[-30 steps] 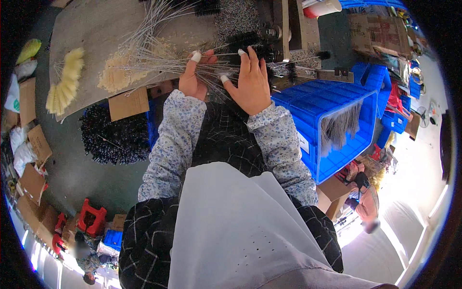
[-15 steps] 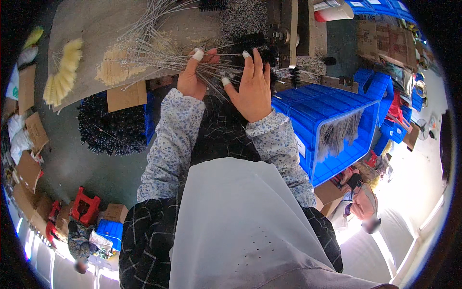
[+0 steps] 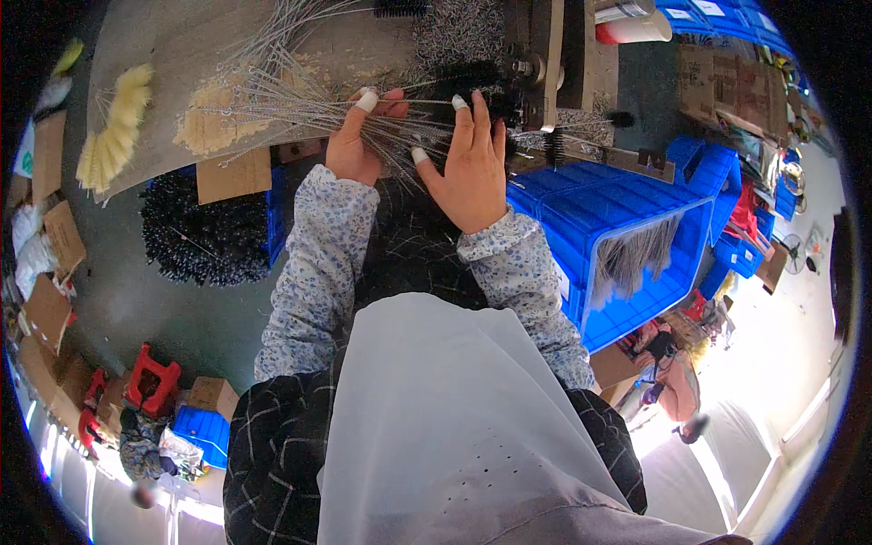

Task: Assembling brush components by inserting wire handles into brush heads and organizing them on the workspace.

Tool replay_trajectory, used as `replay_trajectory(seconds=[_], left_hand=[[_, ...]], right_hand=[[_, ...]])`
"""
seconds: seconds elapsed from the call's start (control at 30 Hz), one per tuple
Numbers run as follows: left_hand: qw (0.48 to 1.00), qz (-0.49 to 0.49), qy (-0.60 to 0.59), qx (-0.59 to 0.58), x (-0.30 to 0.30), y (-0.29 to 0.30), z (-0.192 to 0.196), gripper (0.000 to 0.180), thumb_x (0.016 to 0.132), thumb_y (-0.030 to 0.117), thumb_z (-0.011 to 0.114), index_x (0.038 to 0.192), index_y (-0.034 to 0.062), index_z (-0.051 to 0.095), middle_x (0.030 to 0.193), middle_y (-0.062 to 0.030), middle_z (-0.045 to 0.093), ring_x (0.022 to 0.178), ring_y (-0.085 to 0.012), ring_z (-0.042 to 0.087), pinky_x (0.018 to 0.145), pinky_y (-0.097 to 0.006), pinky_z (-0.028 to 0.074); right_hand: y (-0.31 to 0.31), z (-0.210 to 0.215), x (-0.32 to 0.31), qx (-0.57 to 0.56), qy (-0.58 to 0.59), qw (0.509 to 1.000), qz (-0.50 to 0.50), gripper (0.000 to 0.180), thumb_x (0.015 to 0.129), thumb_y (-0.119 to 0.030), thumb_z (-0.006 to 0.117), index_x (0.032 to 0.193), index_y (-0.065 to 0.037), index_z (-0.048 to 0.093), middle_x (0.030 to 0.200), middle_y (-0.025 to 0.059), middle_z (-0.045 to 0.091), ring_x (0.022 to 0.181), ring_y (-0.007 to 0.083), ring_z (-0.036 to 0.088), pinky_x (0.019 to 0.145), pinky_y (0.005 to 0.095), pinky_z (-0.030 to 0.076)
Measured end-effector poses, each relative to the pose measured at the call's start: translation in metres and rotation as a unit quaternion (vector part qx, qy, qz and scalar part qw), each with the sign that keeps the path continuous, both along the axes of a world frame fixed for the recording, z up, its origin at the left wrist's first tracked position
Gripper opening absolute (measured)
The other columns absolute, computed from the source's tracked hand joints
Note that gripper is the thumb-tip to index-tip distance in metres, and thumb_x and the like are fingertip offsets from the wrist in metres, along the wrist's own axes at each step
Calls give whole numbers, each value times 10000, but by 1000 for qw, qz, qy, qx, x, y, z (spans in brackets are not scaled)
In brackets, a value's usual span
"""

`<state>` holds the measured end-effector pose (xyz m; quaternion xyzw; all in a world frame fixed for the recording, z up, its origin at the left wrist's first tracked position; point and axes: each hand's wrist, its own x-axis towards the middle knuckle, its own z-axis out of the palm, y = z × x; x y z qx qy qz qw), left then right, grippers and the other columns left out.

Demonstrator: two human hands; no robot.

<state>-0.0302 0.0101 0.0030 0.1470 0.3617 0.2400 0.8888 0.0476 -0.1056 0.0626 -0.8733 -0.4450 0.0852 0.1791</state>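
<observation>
Looking down from the head, the picture shows two bare hands working at a flat grey-brown table [image 3: 159, 68]. The left hand [image 3: 352, 154] is closed on a bundle of thin, silver, twisted wire rods [image 3: 304, 111], with its thumb on one side and its fingers on the other. Those rods lie across the near edge of the table, and they fan out to the left in a messy spray (a bit like dry grass). The right hand [image 3: 472, 177] is spread out beside them, its thumb well away from its fingers. Its fingertips are by a dark clump of fuzzy black bristles [image 3: 465, 74]; I cannot tell how hard they press. The two hands are near each other but apart. Small white finger covers [image 3: 367, 100] sit on both thumbs and on one right finger.

On the left end of the table is a row of fluffy, pale yellow brushes [image 3: 121, 118]. Past the bristles, to the right, stands a metal part with a round bolt [image 3: 529, 68]. Below the table on the left is a big pile of black bristly things [image 3: 204, 236]. On the right, a blue plastic crate [image 3: 618, 193] lies on its side with thin grey wires [image 3: 636, 259] inside.
</observation>
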Motion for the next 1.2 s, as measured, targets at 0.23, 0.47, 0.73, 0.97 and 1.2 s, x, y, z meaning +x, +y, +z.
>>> replay_trajectory(seconds=[0.23,0.47,0.73,0.97,1.2], left_hand=[[1000,12,17,-1,1,-2,2,215,804,201,523,955,51,490,985,-128,554,900,-231,529,817,-345,424],[999,11,11,-41,-6,-5,-2,227,787,196,541,975,86,475,981,-127,553,881,-228,527,782,-367,426],[998,68,-13,-7,-31,-3,7,189,800,230,523,941,106,496,999,-98,545,885,-213,521,830,-372,412],[990,94,-99,20,-35,1,-2,161,824,226,487,940,118,511,1023,-76,539,903,-197,535,816,-347,433],[983,90,-160,10,-34,-3,-7,184,822,216,486,962,104,524,1022,-57,548,902,-197,538,822,-349,429]], right_hand=[[0,6,2,-22,-1,1000,2,695,692,-304,595,1202,14,246,1288,192,205,1126,352,329,920,552,198],[0,3,-3,-46,-4,999,-6,682,696,-310,585,1201,11,257,1290,187,214,1134,331,331,920,553,197],[6,18,-27,15,-70,997,8,587,650,-267,605,1124,-2,380,1188,161,345,1005,295,411,879,445,291],[5,22,-37,-5,-117,992,-41,532,632,-312,594,1058,-30,446,998,129,449,894,265,425,744,388,325],[-1,30,-34,-60,-100,992,-41,530,629,-371,584,1052,-68,483,940,98,486,840,232,414,678,393,287]])
